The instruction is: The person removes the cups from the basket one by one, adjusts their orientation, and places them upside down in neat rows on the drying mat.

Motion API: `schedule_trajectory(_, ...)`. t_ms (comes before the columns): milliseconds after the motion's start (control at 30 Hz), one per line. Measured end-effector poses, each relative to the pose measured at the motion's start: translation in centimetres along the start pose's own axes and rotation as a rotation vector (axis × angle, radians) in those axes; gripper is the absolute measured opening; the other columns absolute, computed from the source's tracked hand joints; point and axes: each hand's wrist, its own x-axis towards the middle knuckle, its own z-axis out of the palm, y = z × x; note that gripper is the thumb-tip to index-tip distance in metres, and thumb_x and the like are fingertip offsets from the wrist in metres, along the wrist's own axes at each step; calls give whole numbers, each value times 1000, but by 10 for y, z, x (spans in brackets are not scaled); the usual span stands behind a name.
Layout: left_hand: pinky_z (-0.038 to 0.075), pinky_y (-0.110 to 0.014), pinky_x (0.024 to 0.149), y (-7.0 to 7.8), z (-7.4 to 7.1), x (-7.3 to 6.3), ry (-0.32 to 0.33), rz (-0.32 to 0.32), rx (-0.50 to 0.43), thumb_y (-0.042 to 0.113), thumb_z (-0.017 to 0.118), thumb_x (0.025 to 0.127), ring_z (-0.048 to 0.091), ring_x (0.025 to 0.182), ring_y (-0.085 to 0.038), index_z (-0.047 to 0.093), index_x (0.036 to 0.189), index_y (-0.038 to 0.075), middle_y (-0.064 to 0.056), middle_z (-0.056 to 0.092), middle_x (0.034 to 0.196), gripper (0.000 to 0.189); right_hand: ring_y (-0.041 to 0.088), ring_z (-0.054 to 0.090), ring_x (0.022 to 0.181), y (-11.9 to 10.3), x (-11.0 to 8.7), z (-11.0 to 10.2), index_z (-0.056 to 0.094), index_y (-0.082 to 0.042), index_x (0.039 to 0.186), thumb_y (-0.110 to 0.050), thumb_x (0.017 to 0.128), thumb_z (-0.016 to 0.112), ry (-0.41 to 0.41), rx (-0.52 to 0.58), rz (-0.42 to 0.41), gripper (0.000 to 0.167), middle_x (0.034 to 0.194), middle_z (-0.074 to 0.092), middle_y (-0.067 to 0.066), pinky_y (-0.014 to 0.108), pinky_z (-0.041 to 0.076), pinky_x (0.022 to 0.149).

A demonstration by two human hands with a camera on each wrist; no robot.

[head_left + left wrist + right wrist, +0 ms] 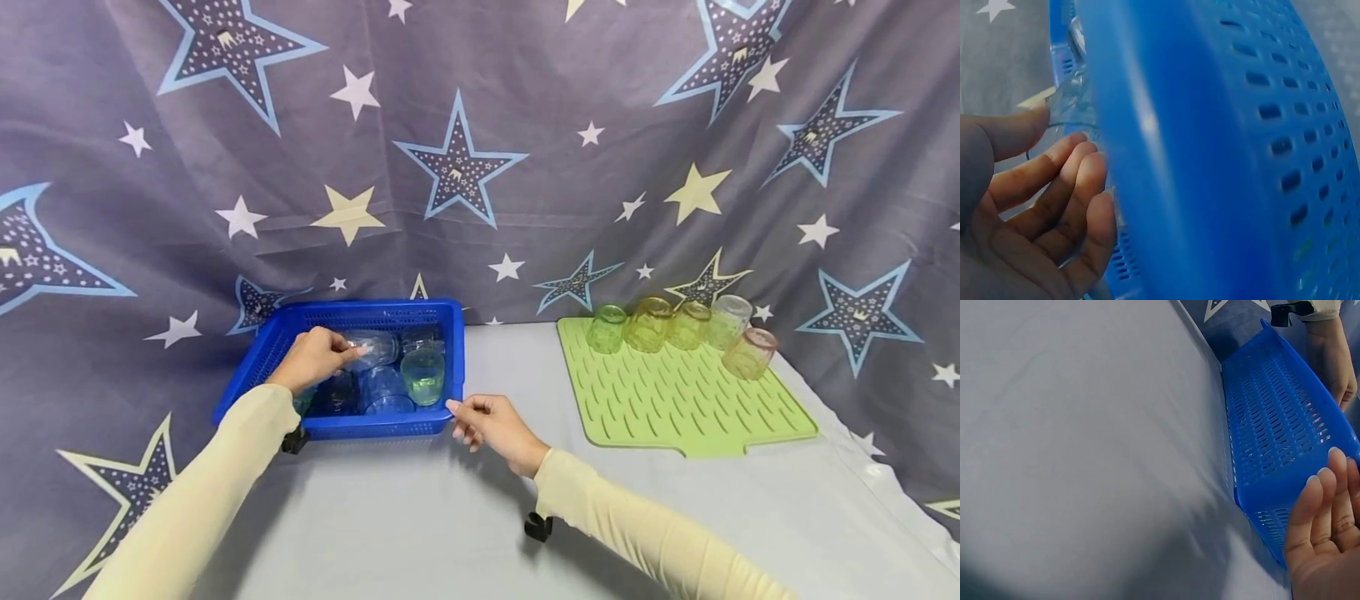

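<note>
Before a star-printed curtain (517, 67), the head view shows a table (420, 517) with a green mat (660, 404) bearing five tinted glasses (687, 325), and a blue basket (367, 427) where the left hand (311, 362) pinches a clear glass (381, 348) among others, partly covering it. The left wrist view brings that thumb-and-finger pinch close, the basket wall blocking most of the interior. In the right wrist view, the right hand's (495, 429) fingers (1307, 515) are loosely extended by the basket corner, contact unclear, thumb out of frame.
</note>
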Motion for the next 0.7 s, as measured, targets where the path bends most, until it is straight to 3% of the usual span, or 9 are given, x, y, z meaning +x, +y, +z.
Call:
schedule_trajectory(200,46,-36,64,3,4,0,26,6,8,24,64,104,63,77,-28,76,99,0,-16,72,92,27,23,58,69,-1,0,0,68,-5,91,-39,101,68,0,-7,-4,35,82,68,11,30,52,62)
schedule_trajectory(467,47,-36,62,-5,7,-1,100,25,46,21,68,102,65,73,-24,76,97,0,-14,73,89,23,20,56,67,0,0,0,68,-5,90,-39,100,68,7,-7,2,35,81,67,8,30,51,61)
schedule_trajectory(700,43,-38,62,-2,6,-3,153,41,110,22,68,102,53,66,-23,76,94,1,-7,66,77,23,19,55,67,1,0,0,67,-6,89,-40,100,68,3,-10,-6,36,81,67,8,29,50,61)
